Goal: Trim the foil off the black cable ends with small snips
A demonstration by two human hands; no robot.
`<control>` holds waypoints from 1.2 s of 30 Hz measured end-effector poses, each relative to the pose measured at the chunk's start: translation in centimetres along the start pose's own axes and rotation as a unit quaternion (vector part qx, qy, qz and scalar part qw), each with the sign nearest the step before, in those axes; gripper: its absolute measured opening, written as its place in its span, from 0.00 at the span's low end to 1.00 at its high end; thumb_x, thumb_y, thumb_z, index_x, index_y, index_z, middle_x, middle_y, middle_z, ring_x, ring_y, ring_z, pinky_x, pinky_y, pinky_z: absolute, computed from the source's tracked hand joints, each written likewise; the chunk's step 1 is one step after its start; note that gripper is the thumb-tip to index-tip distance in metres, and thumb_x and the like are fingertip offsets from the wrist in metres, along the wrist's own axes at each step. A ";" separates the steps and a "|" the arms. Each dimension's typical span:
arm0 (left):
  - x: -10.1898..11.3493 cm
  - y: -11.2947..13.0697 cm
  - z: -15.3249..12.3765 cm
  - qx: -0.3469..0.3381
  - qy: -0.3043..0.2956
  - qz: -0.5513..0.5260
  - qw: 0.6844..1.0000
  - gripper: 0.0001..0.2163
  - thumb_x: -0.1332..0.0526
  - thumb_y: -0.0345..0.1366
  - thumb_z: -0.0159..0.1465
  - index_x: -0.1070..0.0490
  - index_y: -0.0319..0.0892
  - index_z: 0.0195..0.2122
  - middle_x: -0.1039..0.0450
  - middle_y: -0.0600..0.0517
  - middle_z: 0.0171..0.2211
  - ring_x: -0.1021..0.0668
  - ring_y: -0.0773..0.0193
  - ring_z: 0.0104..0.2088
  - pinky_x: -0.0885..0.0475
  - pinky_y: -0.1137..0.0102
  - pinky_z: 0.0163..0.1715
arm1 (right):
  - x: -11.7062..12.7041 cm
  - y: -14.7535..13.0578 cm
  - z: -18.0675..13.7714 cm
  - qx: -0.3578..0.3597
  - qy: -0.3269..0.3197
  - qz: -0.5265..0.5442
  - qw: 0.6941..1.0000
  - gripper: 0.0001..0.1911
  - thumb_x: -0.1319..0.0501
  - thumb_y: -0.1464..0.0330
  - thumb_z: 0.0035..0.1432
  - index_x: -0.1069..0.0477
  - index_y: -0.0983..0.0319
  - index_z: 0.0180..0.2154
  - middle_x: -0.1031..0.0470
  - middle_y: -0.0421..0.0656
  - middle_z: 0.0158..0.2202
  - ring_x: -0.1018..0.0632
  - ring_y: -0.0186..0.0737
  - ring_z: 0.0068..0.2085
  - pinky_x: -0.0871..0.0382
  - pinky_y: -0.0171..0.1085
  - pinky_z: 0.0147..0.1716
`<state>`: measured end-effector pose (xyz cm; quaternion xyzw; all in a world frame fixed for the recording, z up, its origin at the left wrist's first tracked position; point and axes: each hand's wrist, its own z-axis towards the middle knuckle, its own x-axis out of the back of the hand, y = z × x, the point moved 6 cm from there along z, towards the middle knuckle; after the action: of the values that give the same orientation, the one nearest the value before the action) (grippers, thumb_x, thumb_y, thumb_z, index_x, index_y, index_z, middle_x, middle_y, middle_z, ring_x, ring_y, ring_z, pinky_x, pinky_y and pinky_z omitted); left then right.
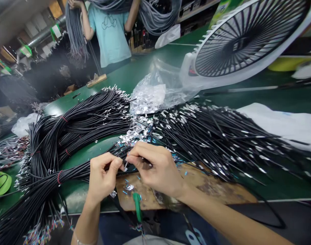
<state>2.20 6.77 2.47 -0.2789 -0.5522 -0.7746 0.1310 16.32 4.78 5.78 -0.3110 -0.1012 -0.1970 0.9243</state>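
Close together over the front of the bench, my two hands are pinched around the end of one thin black cable. My left hand (104, 177) is closed on it, with a small pale, silvery tip (125, 166) showing past the thumb. Right beside it, my right hand (155, 166) is closed, thumb and forefinger pressed together at the same end. What lies between those fingers is too small to tell. Just beyond the hands is a heap of silver foil scraps (136, 131). A brown worn board (208, 183) lies under the right forearm, with blue bits on it.
Bundles of black cables (86, 119) curve across the left, some tied red. Loose black cables with silver ends (208, 136) spread to the right. Behind stand a clear plastic bag (155, 92) and a white fan (237, 47). Across the bench, a person in a turquoise shirt (111, 37) handles grey cables.
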 end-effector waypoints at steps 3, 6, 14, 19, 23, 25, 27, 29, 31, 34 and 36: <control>0.1 0.4 0.0 0.006 0.031 0.012 0.999 0.10 0.39 0.35 0.60 0.28 0.40 0.22 0.31 0.54 0.21 0.32 0.70 0.22 0.43 0.75 0.17 | 0.4 -0.6 -0.1 0.025 0.031 -0.106 0.994 0.14 0.48 0.77 0.57 0.36 0.62 0.21 0.33 0.39 0.19 0.33 0.30 0.20 0.41 0.30 0.19; 0.4 1.2 0.2 -0.001 0.060 -0.002 0.998 0.13 0.41 0.37 0.61 0.30 0.40 0.20 0.35 0.55 0.17 0.35 0.71 0.19 0.44 0.75 0.16 | 1.4 -0.2 -0.4 -0.005 0.086 -0.141 0.986 0.12 0.47 0.78 0.56 0.36 0.61 0.23 0.32 0.40 0.20 0.31 0.32 0.22 0.40 0.31 0.20; 0.8 1.5 0.3 0.009 0.082 -0.025 0.996 0.17 0.43 0.41 0.62 0.32 0.39 0.19 0.34 0.55 0.17 0.36 0.71 0.18 0.43 0.75 0.17 | 0.3 1.7 -0.4 -0.120 0.016 0.065 0.991 0.10 0.41 0.70 0.56 0.34 0.62 0.23 0.32 0.39 0.21 0.32 0.32 0.23 0.39 0.32 0.23; 0.2 1.1 0.1 -0.002 0.078 0.001 0.997 0.14 0.43 0.39 0.62 0.30 0.39 0.21 0.32 0.54 0.18 0.33 0.70 0.20 0.40 0.75 0.19 | -0.3 2.3 -0.2 -0.188 0.011 0.135 0.973 0.08 0.40 0.72 0.52 0.34 0.62 0.22 0.33 0.39 0.22 0.32 0.33 0.25 0.40 0.32 0.23; 0.2 1.0 0.1 -0.015 0.070 0.022 0.997 0.13 0.43 0.37 0.62 0.30 0.40 0.21 0.31 0.54 0.19 0.31 0.69 0.21 0.40 0.74 0.20 | -0.7 3.3 -0.4 -0.249 -0.020 0.223 0.942 0.06 0.39 0.70 0.49 0.34 0.62 0.22 0.33 0.39 0.22 0.32 0.33 0.25 0.39 0.32 0.23; 0.1 1.0 0.2 -0.020 0.046 0.018 0.999 0.14 0.43 0.37 0.63 0.31 0.40 0.20 0.32 0.54 0.19 0.31 0.69 0.21 0.40 0.74 0.20 | -1.4 3.4 -0.5 -0.268 -0.064 0.297 0.915 0.07 0.39 0.66 0.48 0.34 0.62 0.23 0.34 0.38 0.21 0.34 0.31 0.23 0.39 0.32 0.22; 0.2 1.0 0.3 -0.031 0.038 0.016 0.999 0.16 0.44 0.38 0.63 0.31 0.40 0.20 0.32 0.53 0.19 0.31 0.68 0.21 0.40 0.74 0.20 | -1.9 3.3 -0.5 -0.265 -0.094 0.329 0.902 0.09 0.39 0.63 0.49 0.34 0.62 0.25 0.34 0.38 0.21 0.34 0.31 0.22 0.38 0.32 0.22; 0.4 1.3 0.3 -0.050 0.048 0.029 0.997 0.14 0.44 0.37 0.63 0.31 0.40 0.21 0.32 0.53 0.20 0.31 0.68 0.22 0.39 0.73 0.21 | -1.5 3.1 -0.2 -0.230 -0.070 0.276 0.931 0.09 0.40 0.65 0.51 0.35 0.61 0.24 0.35 0.38 0.21 0.33 0.32 0.23 0.38 0.32 0.22; 0.5 1.6 0.2 -0.065 0.058 0.047 0.995 0.12 0.43 0.35 0.62 0.30 0.41 0.22 0.31 0.54 0.20 0.30 0.68 0.22 0.38 0.73 0.23 | -0.1 2.8 0.0 -0.162 0.014 0.167 0.972 0.09 0.42 0.70 0.54 0.37 0.61 0.22 0.34 0.39 0.22 0.33 0.33 0.24 0.39 0.33 0.23; 0.7 1.7 0.1 -0.063 0.074 0.056 0.994 0.12 0.44 0.33 0.62 0.31 0.41 0.21 0.31 0.55 0.20 0.31 0.69 0.22 0.38 0.74 0.23 | 2.6 2.5 -0.5 -0.119 0.178 0.015 0.977 0.10 0.44 0.76 0.54 0.38 0.60 0.23 0.35 0.39 0.22 0.33 0.34 0.25 0.39 0.34 0.24; 0.8 1.7 0.0 -0.061 0.087 0.058 0.993 0.13 0.44 0.32 0.62 0.32 0.41 0.19 0.33 0.55 0.18 0.32 0.70 0.20 0.39 0.74 0.22 | 3.4 2.7 -0.9 -0.141 0.213 -0.023 0.966 0.09 0.43 0.76 0.55 0.36 0.59 0.25 0.33 0.39 0.23 0.31 0.34 0.25 0.38 0.34 0.24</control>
<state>2.41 6.24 4.33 -0.2493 -0.4734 -0.8194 0.2059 20.57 5.16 4.70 -0.3866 0.1201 -0.2921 0.8665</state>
